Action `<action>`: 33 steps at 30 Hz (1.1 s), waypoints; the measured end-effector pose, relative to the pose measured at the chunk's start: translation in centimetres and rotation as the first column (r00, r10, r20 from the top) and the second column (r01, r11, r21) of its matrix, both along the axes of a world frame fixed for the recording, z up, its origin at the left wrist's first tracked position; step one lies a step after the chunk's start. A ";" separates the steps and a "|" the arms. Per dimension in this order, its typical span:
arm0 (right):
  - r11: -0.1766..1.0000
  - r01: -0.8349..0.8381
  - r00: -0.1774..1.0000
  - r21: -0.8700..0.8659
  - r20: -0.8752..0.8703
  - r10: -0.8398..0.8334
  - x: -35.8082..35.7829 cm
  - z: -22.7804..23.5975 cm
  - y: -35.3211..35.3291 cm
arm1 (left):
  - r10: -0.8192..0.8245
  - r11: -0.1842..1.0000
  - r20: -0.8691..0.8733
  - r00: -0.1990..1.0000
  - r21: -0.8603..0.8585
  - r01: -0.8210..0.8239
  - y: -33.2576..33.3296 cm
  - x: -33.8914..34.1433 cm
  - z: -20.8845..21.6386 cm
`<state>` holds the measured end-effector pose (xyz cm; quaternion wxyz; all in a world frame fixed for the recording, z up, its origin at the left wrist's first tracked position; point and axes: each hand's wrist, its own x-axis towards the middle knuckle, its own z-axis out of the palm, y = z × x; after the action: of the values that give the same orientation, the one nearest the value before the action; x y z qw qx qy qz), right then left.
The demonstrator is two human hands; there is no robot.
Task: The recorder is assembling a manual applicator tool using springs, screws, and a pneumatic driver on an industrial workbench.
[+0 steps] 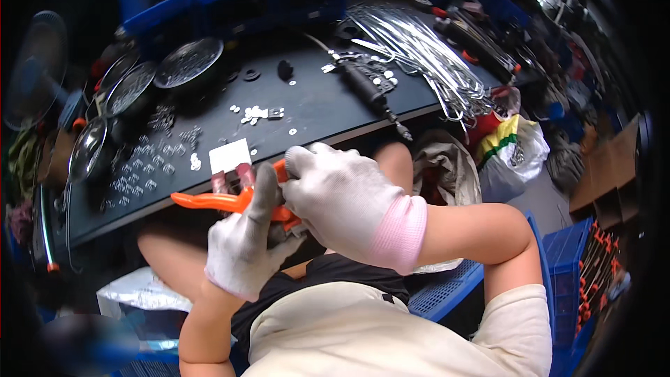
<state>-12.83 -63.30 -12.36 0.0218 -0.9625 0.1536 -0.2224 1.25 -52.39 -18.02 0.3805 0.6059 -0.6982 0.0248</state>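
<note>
Both my hands wear white knitted gloves and meet over the near edge of the bench. My left hand (241,251) is closed around an orange plastic handle part (206,200), whose curved, tapering lever sticks out to the left. My right hand (342,195), in a pink-cuffed glove, is curled over the same part's upper right side, fingers bent. The gloves hide much of the part's middle. Just beyond them, a white block (230,155) and two reddish pieces (244,173) stand at the bench edge.
On the dark bench (328,112) lie small metal pieces (262,114), clear bits (143,167), a black power screwdriver (363,84) and a bundle of metal rods (426,49). Steel bowls (188,63) stand left; blue bins (230,0) behind. A blue crate (564,258) is at right.
</note>
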 end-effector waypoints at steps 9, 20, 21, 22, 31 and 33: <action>0.381 0.892 0.312 -0.242 -0.281 -0.908 -13.1 -5.2 -25.9 | 0.103 0.981 -0.298 0.949 0.190 -0.047 2.9 0.7 -1.6; 0.423 0.898 0.316 -0.124 -0.490 -0.813 -17.2 -4.5 -31.9 | 0.356 0.919 -0.525 0.773 0.346 -0.188 3.5 1.1 -1.4; 0.437 0.894 0.355 -0.096 -0.443 -0.823 -18.0 -4.0 -30.1 | 0.355 0.916 -0.544 0.760 0.363 -0.168 3.2 1.1 -1.3; 0.405 0.913 0.397 0.052 -0.348 -0.849 -20.3 -4.5 -29.2 | 0.349 0.919 -0.563 0.749 0.361 -0.158 2.8 0.9 -0.9; 0.343 -0.366 0.631 0.865 0.502 -0.591 -18.1 -8.3 -6.4 | 0.188 0.982 -0.647 0.739 0.109 -0.155 2.0 4.9 -0.8; 0.116 -0.672 0.466 0.732 0.539 -0.702 -16.4 -6.2 -7.8 | 0.157 0.988 -0.668 0.728 0.104 -0.119 0.1 5.3 1.7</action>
<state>-29.20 -71.13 -18.54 0.7276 -0.3880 0.2329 -0.5156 6.59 -52.33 -16.35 0.5877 0.6340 -0.4668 -0.1865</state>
